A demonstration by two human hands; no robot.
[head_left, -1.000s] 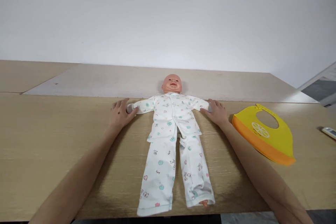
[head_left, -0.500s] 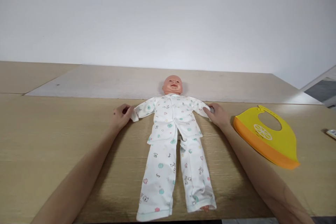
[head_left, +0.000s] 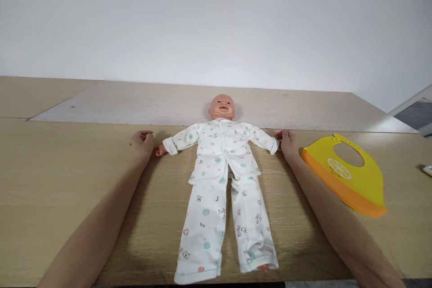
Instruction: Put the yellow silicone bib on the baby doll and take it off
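Observation:
A baby doll in white patterned pyjamas lies on its back on the wooden table, arms spread, feet toward me. My left hand rests on the table with fingers curled, pinching the doll's small hand at the end of its sleeve. My right hand lies edge-on beside the doll's other cuff, fingers closed against the doll's hand.
A yellow and orange silicone bib lies on the table to the right of my right arm. A small white object shows at the far right edge. A white wall stands behind the table.
Both my hands slid outward from the sleeves to the doll's hands, and the doll's left hand now shows past the cuff. The doll's arms are stretched out more.

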